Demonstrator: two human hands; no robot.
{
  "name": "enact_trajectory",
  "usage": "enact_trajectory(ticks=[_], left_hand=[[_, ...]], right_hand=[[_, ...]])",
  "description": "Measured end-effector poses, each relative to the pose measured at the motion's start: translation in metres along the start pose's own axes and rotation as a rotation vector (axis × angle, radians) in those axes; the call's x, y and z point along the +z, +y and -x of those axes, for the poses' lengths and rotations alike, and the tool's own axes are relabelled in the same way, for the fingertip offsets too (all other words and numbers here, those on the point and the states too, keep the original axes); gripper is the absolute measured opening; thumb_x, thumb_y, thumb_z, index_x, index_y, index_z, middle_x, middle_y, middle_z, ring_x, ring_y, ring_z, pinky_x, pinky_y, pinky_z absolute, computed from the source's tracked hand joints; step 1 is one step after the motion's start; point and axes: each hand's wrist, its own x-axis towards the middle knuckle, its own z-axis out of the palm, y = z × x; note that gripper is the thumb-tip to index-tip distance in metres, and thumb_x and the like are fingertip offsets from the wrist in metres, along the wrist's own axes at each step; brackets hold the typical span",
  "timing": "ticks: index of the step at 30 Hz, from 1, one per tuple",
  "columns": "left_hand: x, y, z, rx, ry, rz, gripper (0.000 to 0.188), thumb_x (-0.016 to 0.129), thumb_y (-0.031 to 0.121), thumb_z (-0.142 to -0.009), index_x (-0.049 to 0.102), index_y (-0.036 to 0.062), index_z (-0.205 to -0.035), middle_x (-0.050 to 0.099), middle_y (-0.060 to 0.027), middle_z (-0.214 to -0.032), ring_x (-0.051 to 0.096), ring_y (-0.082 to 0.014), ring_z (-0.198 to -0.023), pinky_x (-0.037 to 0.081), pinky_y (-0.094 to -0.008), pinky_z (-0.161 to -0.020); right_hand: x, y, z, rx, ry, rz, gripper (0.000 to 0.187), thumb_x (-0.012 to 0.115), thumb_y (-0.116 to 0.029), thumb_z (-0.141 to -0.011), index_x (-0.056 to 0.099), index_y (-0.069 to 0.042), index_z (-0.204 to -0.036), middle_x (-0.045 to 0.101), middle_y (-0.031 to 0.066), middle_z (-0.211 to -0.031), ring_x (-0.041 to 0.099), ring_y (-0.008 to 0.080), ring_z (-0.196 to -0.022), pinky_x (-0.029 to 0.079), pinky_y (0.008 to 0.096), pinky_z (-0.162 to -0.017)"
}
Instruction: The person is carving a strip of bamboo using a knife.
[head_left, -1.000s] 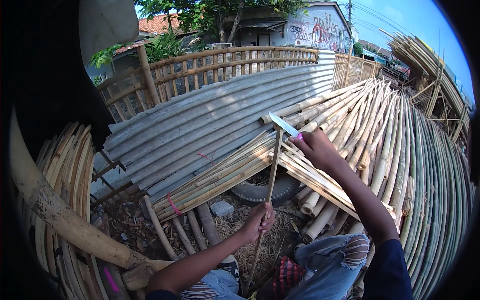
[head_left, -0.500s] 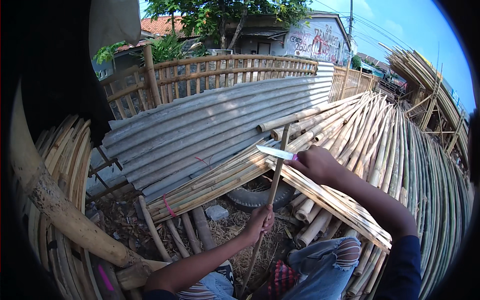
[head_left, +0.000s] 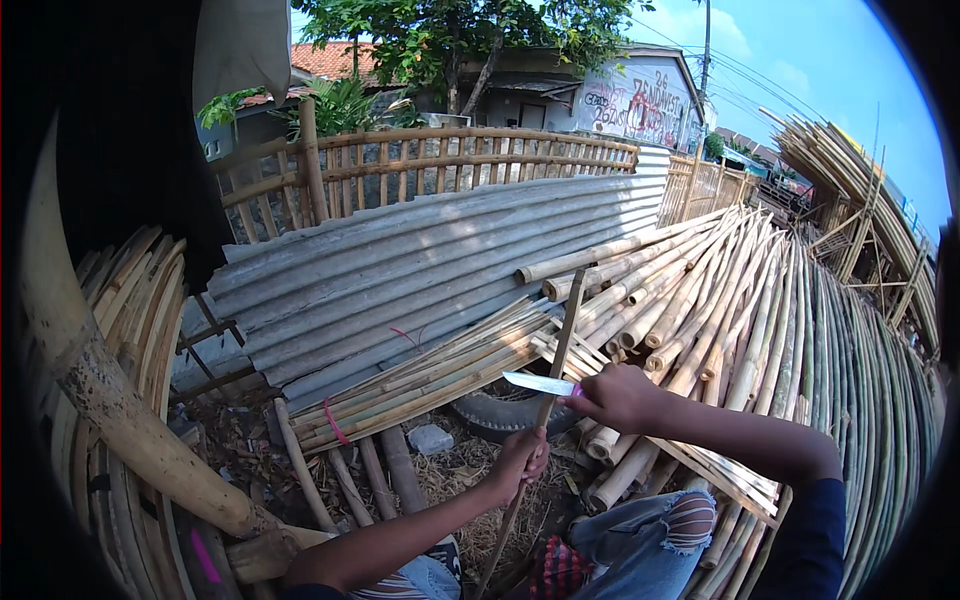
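My left hand (head_left: 521, 466) is closed round a long, narrow bamboo strip (head_left: 562, 345), which stands tilted with its top leaning right and away from me. In my right hand (head_left: 618, 398) is a knife (head_left: 540, 384) with a pale blade and a pinkish-purple handle, mostly hidden by the fingers. The blade points left and crosses the strip a little above my left hand. Whether its edge bites into the strip I cannot tell.
A bundle of split bamboo (head_left: 420, 390) lies to the left beside a tyre (head_left: 500, 408). Bamboo poles (head_left: 690, 290) are heaped at right. A thick bamboo pole (head_left: 150, 440) slants at near left. Corrugated metal sheeting (head_left: 430, 240) and a bamboo fence (head_left: 440, 155) stand behind.
My right hand has brought the knife down along the strip, closer to my left hand. My left hand stays round the strip. The view has shifted slightly.
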Motion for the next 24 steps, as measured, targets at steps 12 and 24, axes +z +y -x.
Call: enact_trajectory(ticks=[12, 24], left_hand=[[-0.004, 0.003, 0.000, 0.011, -0.004, 0.032, 0.042, 0.051, 0.049, -0.088, 0.039, 0.0122, -0.072, 0.032, 0.0041, -0.051, 0.028, -0.0032, -0.038, 0.023, -0.0181, -0.036], [0.001, 0.006, 0.005, 0.008, -0.019, -0.001, 0.046, 0.053, 0.056, -0.084, 0.038, 0.0142, -0.071, 0.032, 0.0058, -0.050, 0.030, -0.0027, -0.037, 0.024, -0.0179, -0.036]], right_hand=[[-0.043, 0.013, -0.022, 0.277, 0.138, -0.131, 0.058, 0.039, -0.047, -0.091, 0.060, 0.000, -0.064, 0.052, 0.0223, -0.055, 0.056, 0.0383, -0.057, 0.043, 0.0456, -0.056], [0.008, 0.002, -0.003, -0.024, -0.080, 0.094, 0.053, 0.042, -0.050, -0.089, 0.063, -0.004, -0.074, 0.058, 0.0197, -0.061, 0.060, 0.0371, -0.065, 0.046, 0.0445, -0.062]])
